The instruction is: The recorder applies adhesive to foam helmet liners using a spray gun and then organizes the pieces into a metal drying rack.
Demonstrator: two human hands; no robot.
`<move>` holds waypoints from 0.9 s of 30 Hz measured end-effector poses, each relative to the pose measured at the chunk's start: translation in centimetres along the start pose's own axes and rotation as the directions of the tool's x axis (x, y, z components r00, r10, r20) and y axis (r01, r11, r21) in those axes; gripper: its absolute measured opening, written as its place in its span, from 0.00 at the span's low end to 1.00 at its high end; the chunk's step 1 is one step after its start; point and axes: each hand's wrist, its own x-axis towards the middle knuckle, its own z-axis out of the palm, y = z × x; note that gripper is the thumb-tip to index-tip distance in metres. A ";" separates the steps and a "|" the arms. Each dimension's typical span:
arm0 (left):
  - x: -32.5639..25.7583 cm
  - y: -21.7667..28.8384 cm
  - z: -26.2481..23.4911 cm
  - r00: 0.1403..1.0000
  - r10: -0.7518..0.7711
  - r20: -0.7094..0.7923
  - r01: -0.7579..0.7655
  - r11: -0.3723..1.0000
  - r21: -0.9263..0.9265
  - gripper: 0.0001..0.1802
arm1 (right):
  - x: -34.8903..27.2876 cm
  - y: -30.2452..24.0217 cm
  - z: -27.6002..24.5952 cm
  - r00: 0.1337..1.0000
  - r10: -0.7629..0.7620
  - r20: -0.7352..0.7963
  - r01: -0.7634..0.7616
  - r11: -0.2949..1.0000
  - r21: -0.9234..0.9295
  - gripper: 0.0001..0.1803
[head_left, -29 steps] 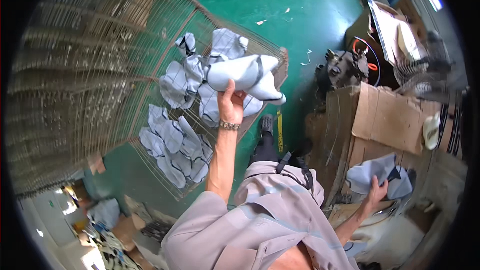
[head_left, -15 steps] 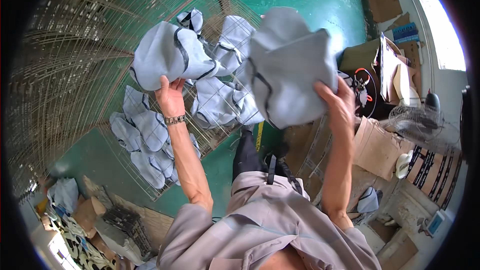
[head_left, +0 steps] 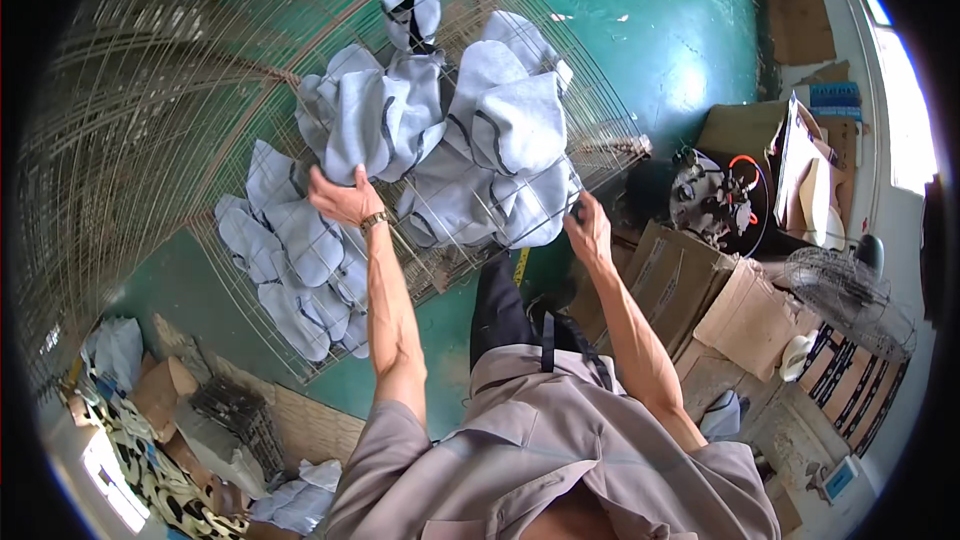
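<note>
Several light grey cloth pieces with dark edging lie heaped on a wire mesh rack (head_left: 612, 147). My left hand (head_left: 345, 198) is open, thumb and fingers apart, at the near edge of a crumpled grey cloth piece (head_left: 357, 125) on the left heap. To the right, another grey cloth piece (head_left: 525, 120) rests on top of the other heap. My right hand (head_left: 590, 230) is by the rack's near right edge, fingers curled beside the lower cloth; what they grip is hidden.
More grey cloth pieces (head_left: 310, 250) lie on the rack's left part. Tall stacked wire mesh (head_left: 140, 130) rises at the left. Cardboard boxes (head_left: 670, 275) and a wire-caged fan (head_left: 845, 295) stand at the right. Green floor (head_left: 640, 30) shows beyond the rack.
Both cloth pieces, held up in my hands before, now lie on the heaps. My right hand has come down and left toward the rack's edge; my left hand is slightly lower.
</note>
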 end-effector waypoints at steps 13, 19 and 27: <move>3.5 -7.4 7.7 0.874 0.399 0.278 -0.410 0.912 -0.019 0.19 | -27.7 26.4 -15.7 0.428 0.643 -0.635 -0.570 0.737 0.363 0.33; 0.0 0.4 1.5 0.860 0.503 0.084 -0.489 0.861 -0.144 0.24 | -40.9 40.0 -28.1 -0.032 0.338 -0.941 -0.828 0.518 0.215 0.36; -5.3 -2.0 -8.3 0.865 0.462 0.196 -0.376 0.855 -0.357 0.23 | -49.4 54.4 -35.0 0.218 0.384 -0.897 -0.916 0.399 -0.052 0.16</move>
